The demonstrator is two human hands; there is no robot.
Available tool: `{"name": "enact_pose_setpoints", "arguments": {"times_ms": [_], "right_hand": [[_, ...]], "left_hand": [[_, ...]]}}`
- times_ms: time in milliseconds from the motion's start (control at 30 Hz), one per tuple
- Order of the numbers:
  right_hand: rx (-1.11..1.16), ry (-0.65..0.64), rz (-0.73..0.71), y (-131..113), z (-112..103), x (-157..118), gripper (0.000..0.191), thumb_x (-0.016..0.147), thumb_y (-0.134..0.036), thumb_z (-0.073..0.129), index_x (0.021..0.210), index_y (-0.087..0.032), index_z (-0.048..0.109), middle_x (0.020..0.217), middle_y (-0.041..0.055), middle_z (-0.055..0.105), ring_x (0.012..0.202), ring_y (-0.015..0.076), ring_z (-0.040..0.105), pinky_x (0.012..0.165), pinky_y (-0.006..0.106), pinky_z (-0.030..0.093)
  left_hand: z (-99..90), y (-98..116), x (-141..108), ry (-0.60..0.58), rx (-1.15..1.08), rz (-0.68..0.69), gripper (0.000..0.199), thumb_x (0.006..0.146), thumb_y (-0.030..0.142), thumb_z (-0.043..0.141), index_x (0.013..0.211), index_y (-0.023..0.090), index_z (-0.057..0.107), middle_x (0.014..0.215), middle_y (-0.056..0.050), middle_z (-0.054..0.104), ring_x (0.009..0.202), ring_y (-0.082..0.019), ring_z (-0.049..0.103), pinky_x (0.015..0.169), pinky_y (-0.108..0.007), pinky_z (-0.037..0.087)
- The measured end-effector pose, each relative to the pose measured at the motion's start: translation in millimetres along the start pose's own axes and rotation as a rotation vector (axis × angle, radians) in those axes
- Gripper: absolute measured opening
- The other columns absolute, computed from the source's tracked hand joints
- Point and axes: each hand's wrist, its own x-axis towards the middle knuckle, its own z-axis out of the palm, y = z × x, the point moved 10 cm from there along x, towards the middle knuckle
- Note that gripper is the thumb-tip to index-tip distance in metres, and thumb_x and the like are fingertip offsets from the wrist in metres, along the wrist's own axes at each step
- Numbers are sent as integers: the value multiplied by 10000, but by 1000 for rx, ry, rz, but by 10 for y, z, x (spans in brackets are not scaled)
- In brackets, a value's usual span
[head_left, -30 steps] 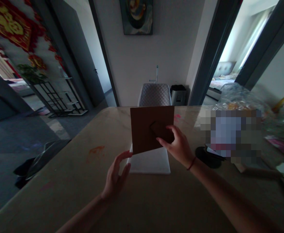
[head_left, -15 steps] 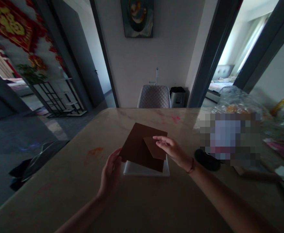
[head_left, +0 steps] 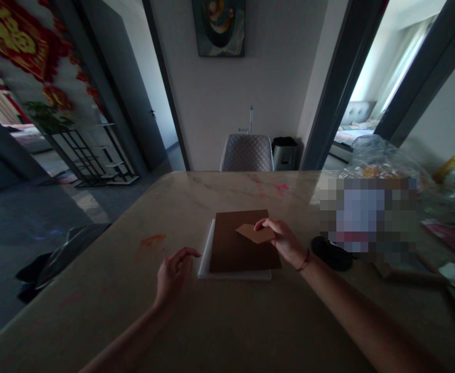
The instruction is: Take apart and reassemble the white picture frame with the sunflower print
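A large brown sheet (head_left: 235,254), like card or a notebook cover, lies on a white stack (head_left: 208,254) that looks like paper, whose left and lower edges show. Above the sheet, my right hand (head_left: 284,241) pinches a smaller piece of brown card (head_left: 255,233) at its right end, with the thumb mostly hidden. My left hand (head_left: 175,272) is just left of the stack, apart from it and holding nothing. Its index finger reaches toward the stack while the other fingers are loosely bent.
Both lie on a marble-patterned table (head_left: 142,300) with an orange smear (head_left: 152,240). To the right are a black object (head_left: 331,254), a blurred-out patch and clear plastic bags (head_left: 379,155). A quilted chair (head_left: 247,153) stands beyond the far edge.
My left hand has let go of the brown sheet, which now lies flatter and straighter on the white stack. The small card has turned in my right hand, whose fingers have closed on it.
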Motion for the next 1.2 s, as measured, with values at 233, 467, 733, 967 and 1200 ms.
{"name": "enact_pose_setpoints", "arguments": {"times_ms": [233, 467, 733, 967, 1200], "right_hand": [[495, -29, 425, 191, 259, -89, 172, 648, -320, 591, 687, -152, 584, 768, 25, 566, 660, 123, 552, 575, 267, 498], [634, 96, 548, 105, 170, -144, 234, 520, -140, 612, 710, -187, 485, 747, -26, 505, 682, 118, 558, 536, 235, 512], [615, 29, 724, 214, 209, -220, 180, 623, -123, 480, 794, -181, 474, 578, -47, 520, 395, 95, 534, 526, 326, 542], [708, -24, 817, 254, 305, -300, 202, 697, -120, 441, 883, -156, 513, 458, -44, 526, 413, 113, 557, 572, 323, 549], [765, 12, 839, 327, 323, -319, 171, 727, -127, 455, 879, -141, 531, 497, -28, 537, 409, 99, 525, 536, 313, 544]], "left_hand": [[200, 104, 27, -135, 314, 96, 336, 819, 313, 359, 1002, 219, 625, 876, -25, 689, 819, -196, 622, 763, -322, 430], [285, 154, -12, -188, 414, 146, 368, 847, 345, 370, 1077, 198, 617, 831, -39, 680, 801, -185, 619, 739, -300, 446], [338, 219, -57, -233, 428, 167, 364, 847, 308, 377, 1104, 204, 614, 929, -45, 704, 800, -184, 640, 760, -303, 452], [444, 248, -91, -280, 407, 260, 383, 815, 249, 410, 1144, 155, 581, 821, -54, 699, 724, -170, 623, 750, -305, 452], [510, 262, -128, -341, 373, 315, 407, 784, 242, 455, 1171, 163, 555, 746, -35, 672, 694, -158, 601, 720, -293, 450]]}}
